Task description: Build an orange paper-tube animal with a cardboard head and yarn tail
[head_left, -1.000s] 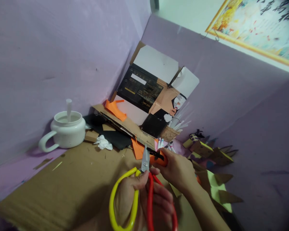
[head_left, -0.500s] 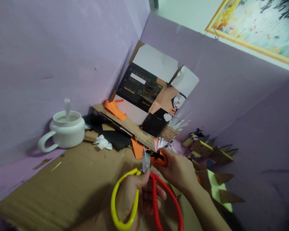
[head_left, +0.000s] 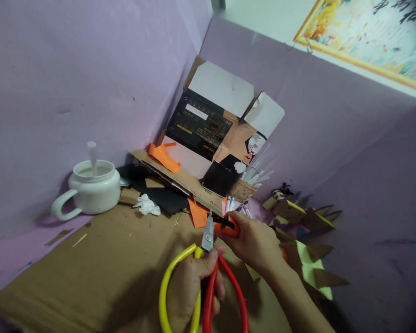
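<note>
My left hand point(head_left: 184, 287) grips a pair of scissors point(head_left: 208, 237), its thumb near the pivot. One handle loop is yellow, the other red, and the blades point away from me, nearly together. Closed around an orange piece point(head_left: 230, 230) is my right hand point(head_left: 256, 240). Thin black strands point(head_left: 223, 220) stick out of that piece toward the blade tips. Whether the blades touch the strands, I cannot tell. Most of the orange piece is hidden by my fingers.
A cardboard sheet point(head_left: 72, 273) covers the table. On the left stands a white mug point(head_left: 96, 189). Crumpled tissue point(head_left: 147, 204), orange scraps point(head_left: 196, 213) and black paper point(head_left: 169, 196) lie behind my hands. An unfolded box point(head_left: 208, 125) leans on the wall; cardboard spiky pieces point(head_left: 315, 266) are at right.
The scissors have shut: the blades came together and the red loop swung left toward the yellow one. My right hand stays nearly in place with the orange piece.
</note>
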The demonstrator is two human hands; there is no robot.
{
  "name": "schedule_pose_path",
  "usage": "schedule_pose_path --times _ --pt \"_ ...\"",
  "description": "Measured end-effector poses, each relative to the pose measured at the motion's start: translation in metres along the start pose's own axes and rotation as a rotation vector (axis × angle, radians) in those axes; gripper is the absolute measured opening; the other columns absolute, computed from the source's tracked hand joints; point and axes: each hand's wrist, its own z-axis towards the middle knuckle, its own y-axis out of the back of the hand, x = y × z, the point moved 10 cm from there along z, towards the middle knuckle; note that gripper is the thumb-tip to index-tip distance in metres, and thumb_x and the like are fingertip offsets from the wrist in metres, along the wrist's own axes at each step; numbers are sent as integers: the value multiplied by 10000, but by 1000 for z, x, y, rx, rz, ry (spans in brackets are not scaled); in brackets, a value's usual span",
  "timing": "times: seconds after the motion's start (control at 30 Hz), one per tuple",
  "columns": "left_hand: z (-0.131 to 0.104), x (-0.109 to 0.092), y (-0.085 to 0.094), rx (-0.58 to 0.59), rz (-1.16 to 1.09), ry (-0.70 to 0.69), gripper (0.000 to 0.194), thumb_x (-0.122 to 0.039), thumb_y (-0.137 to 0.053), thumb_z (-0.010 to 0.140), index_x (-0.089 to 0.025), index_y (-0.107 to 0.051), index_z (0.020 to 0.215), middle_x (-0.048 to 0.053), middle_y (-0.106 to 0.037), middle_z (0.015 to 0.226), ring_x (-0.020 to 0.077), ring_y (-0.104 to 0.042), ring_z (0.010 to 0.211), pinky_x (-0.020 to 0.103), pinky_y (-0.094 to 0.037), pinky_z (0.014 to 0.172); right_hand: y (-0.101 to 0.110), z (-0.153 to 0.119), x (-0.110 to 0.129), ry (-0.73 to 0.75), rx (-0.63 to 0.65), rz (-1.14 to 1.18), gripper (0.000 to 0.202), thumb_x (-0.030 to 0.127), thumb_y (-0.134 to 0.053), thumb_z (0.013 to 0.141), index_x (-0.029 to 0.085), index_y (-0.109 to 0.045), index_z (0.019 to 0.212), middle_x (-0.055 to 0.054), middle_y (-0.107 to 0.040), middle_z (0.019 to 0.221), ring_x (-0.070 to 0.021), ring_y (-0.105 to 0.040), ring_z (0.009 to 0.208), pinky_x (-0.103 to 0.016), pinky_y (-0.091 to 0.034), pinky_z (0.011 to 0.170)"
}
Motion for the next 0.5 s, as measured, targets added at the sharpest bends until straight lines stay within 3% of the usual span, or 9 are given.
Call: schedule_pose_path --times 0.17,0.27,0.37,0.5 --pt "-4 -6 -22 171 -101 -39 473 -362 -430 859 -88 -410 1244 102 -667 676 218 -647 590 304 -467 558 -1 2 -2 -2 2 -4 244 373 -625 696 261 -605 911 -6 -686 727 -207 -624 644 -236 -246 502" --pt "-4 -4 -24 135 -143 7 440 -307 -346 874 -66 -364 1241 139 -670 713 240 -660 655 370 -477 667 -1 2 -3 -7 5 -5 246 363 -624 696 261 -607 920 -11 -691 737 -216 -632 654 -237 -258 500" --pt "-4 -2 -14 30 -79 44 412 -322 -320 880 -73 -421 1192 122 -659 672 187 -624 565 286 -446 567 0 2 -3 0 -2 0 255 358 -628 693 262 -609 928 -13 -692 731 -216 -634 652 -239 -267 499" --pt "2 -2 2 -57 41 5 439 -418 -455 832 -86 -527 1110 66 -643 597 111 -521 425 190 -304 418 -1 1 -4 6 -4 -1 260 376 -638 684 267 -604 917 -9 -693 723 -220 -637 651 -238 -264 499"
